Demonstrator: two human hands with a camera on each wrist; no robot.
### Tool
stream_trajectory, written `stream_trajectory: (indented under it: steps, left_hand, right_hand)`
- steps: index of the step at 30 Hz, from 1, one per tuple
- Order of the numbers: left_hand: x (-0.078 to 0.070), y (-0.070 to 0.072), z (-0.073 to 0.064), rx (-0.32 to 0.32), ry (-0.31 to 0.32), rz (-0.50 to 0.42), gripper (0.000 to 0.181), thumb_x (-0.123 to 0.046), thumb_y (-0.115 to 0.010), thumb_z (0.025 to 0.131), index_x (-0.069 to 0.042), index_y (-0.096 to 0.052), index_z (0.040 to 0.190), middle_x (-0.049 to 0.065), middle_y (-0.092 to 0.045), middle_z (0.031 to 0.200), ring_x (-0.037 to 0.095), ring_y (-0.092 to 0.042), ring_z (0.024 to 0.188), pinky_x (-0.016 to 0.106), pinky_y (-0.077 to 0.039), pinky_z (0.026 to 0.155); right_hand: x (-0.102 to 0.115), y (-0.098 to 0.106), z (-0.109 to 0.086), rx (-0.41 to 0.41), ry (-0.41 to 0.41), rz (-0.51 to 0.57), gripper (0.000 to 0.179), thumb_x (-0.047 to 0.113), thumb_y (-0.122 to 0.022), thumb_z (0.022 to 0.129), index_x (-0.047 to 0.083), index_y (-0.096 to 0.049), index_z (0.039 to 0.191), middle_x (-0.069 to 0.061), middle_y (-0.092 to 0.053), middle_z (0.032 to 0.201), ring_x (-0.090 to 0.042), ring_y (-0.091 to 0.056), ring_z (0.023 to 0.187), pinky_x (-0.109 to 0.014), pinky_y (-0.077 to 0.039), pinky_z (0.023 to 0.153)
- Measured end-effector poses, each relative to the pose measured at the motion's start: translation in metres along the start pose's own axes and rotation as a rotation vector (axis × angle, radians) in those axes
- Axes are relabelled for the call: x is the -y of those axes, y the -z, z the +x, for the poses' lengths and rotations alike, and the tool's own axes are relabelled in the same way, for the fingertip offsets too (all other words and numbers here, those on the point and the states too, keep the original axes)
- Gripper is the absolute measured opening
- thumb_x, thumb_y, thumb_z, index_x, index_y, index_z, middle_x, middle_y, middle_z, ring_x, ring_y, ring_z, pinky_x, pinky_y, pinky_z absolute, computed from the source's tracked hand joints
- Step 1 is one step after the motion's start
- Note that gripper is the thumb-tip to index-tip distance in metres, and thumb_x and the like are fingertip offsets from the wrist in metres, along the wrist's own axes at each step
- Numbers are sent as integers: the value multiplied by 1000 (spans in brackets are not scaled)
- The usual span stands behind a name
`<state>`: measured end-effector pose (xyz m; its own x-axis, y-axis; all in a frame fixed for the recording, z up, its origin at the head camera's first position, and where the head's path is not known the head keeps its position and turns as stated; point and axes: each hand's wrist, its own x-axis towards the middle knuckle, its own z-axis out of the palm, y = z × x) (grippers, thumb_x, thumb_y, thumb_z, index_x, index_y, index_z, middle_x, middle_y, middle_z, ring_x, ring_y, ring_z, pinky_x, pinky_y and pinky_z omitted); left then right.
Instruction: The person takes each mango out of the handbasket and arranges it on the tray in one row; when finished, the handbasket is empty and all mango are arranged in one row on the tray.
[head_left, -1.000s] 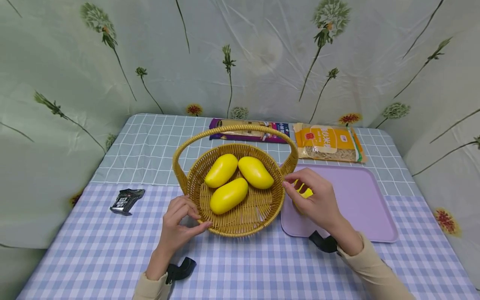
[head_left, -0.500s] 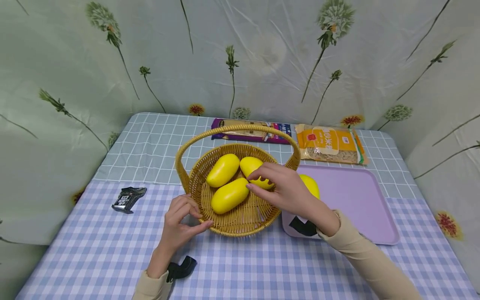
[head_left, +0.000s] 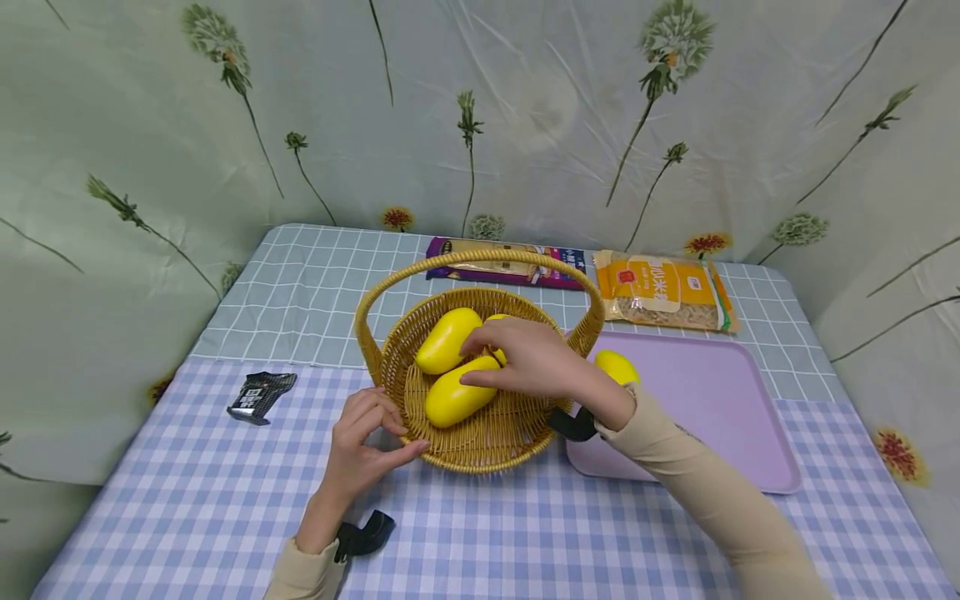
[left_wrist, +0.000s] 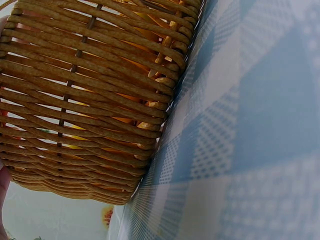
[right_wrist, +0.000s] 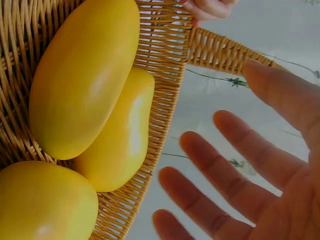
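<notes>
A wicker basket [head_left: 517, 433] with a tall arched handle stands mid-table, holding three yellow mangoes: one at the back left [head_left: 447, 340], a front mango [head_left: 454, 398], and a third largely covered by the right hand. My left hand [head_left: 365, 437] grips the basket's front left rim. Over the basket reaches my right hand [head_left: 528, 357]; in the right wrist view its fingers [right_wrist: 192, 150] are spread, with nothing held and the mangoes beside them. Another mango [head_left: 617, 365] lies on the lilac tray [head_left: 720, 408], partly behind the right forearm.
At the back lie a purple noodle-like packet [head_left: 502, 265] and an orange bag [head_left: 663, 292] of grain-like food. A crumpled black wrapper [head_left: 260, 397] is on the checked cloth at left. The basket handle [head_left: 480, 254] arches above the mangoes.
My right hand has moved left from the mango on the tray to above the basket, without carrying anything. My left hand keeps its hold on the rim; the mangoes have not moved.
</notes>
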<state>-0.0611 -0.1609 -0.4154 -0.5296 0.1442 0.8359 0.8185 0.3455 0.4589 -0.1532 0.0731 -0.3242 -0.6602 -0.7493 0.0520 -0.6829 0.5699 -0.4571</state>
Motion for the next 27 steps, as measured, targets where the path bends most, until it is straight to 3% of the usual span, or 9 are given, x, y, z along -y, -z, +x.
stream_trajectory:
  steps: [9, 19, 27]
  left_hand:
    - [-1, 0, 0, 0, 1, 3, 43, -37, -74, 82, -5, -52, 63, 6, -53, 70, 26, -49, 75, 34, -38, 92]
    - [0, 0, 0, 1, 1, 11, 44, -38, -73, 82, -4, -52, 63, 6, -53, 69, 26, -49, 74, 33, -38, 92]
    - [0, -1, -1, 1, -2, 8, 43, -38, -74, 82, -6, -52, 64, 6, -53, 69, 26, -49, 74, 33, -38, 92]
  right_hand:
    - [-8, -6, 20, 192, -9, -20, 37, 39, -75, 81, 15, -70, 110, 2, -66, 106, -17, -55, 97, -33, -43, 84]
    - [-14, -16, 34, 251, 41, -26, 39, 35, -79, 78, 12, -70, 108, 0, -67, 106, -19, -58, 99, -33, -44, 87]
    - [-17, -23, 40, 292, 23, -24, 42, 32, -81, 76, 10, -69, 110, -1, -67, 107, -20, -59, 95, -33, -45, 86]
